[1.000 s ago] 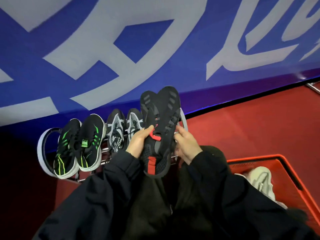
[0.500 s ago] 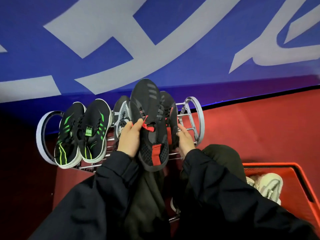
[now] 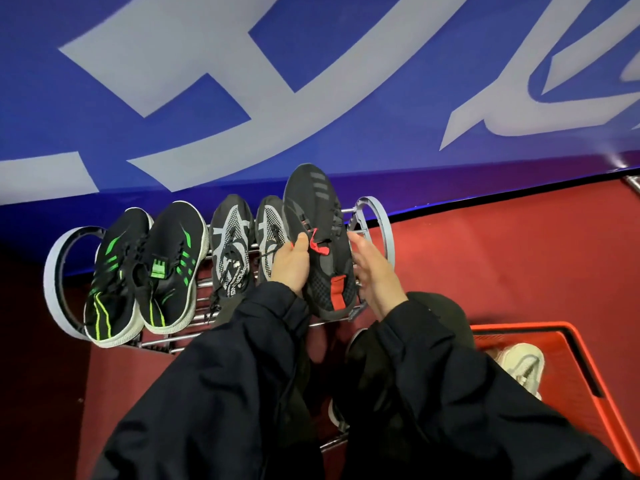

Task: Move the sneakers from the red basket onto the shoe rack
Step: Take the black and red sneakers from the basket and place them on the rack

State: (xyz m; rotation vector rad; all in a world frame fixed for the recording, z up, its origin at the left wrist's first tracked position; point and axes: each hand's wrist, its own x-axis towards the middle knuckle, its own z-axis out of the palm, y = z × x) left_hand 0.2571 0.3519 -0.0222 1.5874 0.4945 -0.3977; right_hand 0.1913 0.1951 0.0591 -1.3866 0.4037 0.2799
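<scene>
— Head view: where's the black-and-red sneaker (image 3: 317, 237)?
— At the shoe rack (image 3: 375, 220)'s right end. The left hand (image 3: 291, 265) grips its side, thumb by the red tab; the right hand (image 3: 375, 271) has loose fingers alongside.
— Any writing?
— White lettering on the grey-patterned sneaker (image 3: 230, 251), too small to read.

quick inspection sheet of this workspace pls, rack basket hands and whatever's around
surface: red floor.
job's things: rack holds green-striped pair and grey-patterned pair; black-red sneaker at its right end; pale sneaker in basket.
clutter: nothing seen.
grippers: left hand grips black-red sneaker; right hand open beside it.
cables: nothing seen.
surroundings: blue banner behind rack.
</scene>
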